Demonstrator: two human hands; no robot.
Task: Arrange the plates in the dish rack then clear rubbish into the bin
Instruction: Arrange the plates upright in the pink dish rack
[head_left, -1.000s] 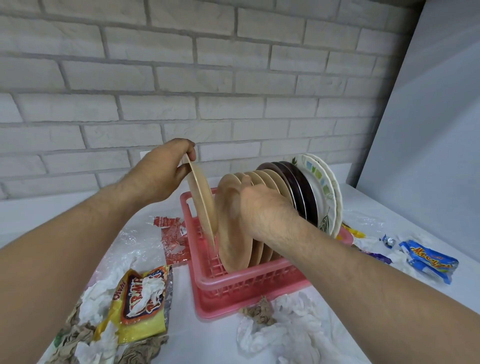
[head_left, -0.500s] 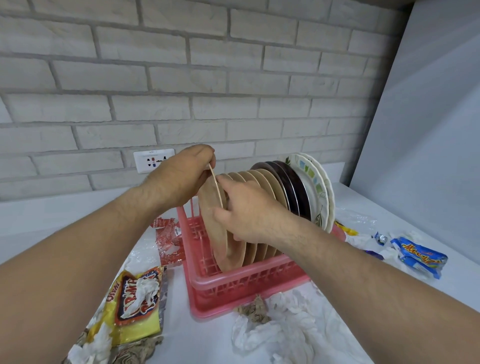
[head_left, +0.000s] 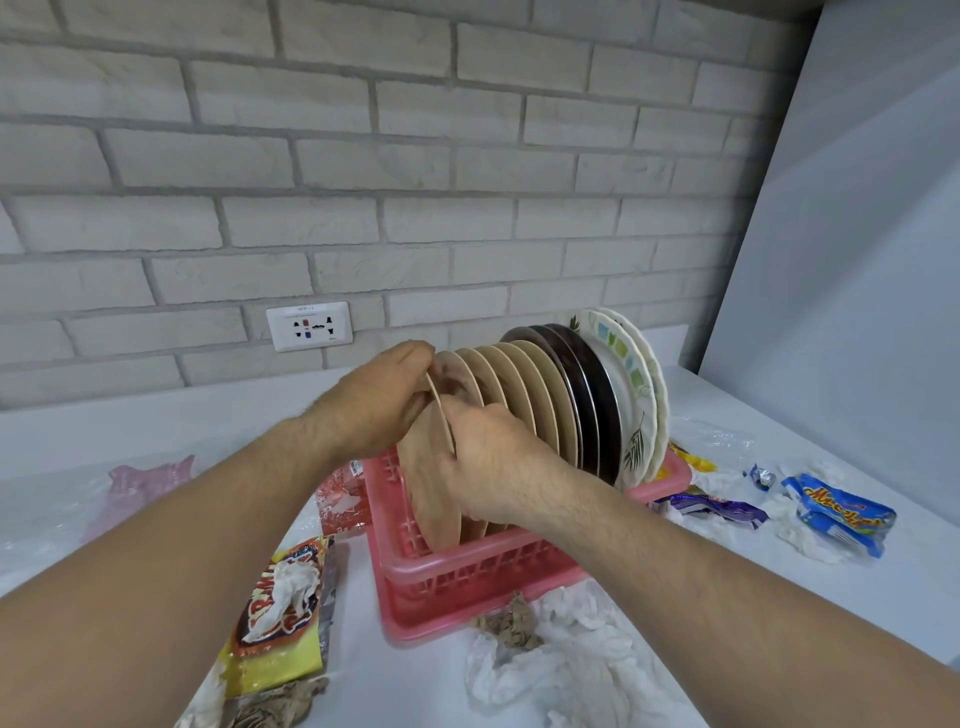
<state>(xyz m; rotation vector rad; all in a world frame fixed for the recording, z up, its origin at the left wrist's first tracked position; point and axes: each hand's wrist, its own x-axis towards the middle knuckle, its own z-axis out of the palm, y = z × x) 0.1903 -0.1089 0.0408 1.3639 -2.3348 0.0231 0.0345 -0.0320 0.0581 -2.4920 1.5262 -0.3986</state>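
Observation:
A pink plastic dish rack (head_left: 467, 577) stands on the white counter with several plates on edge in it: beige ones (head_left: 524, 395), dark brown ones (head_left: 587, 395) and white patterned ones (head_left: 634, 374) at the far end. My left hand (head_left: 374, 400) pinches the top rim of the nearest beige plate (head_left: 426, 499), which stands in the rack's front end. My right hand (head_left: 488, 462) grips the same plate's rim from the right side, its fingers hidden behind the plate.
Rubbish lies around the rack: a yellow snack wrapper (head_left: 280, 613) and brown paper at the front left, white tissue (head_left: 566, 660) in front, a red wrapper (head_left: 343, 493), a blue packet (head_left: 836, 514) and purple wrapper (head_left: 711, 506) at the right, a pink bag (head_left: 140, 483) at the left. No bin shows.
Both hands have lowered the nearest beige plate and brought it upright against the row of beige plates. The view has tilted so that the wall socket shows.

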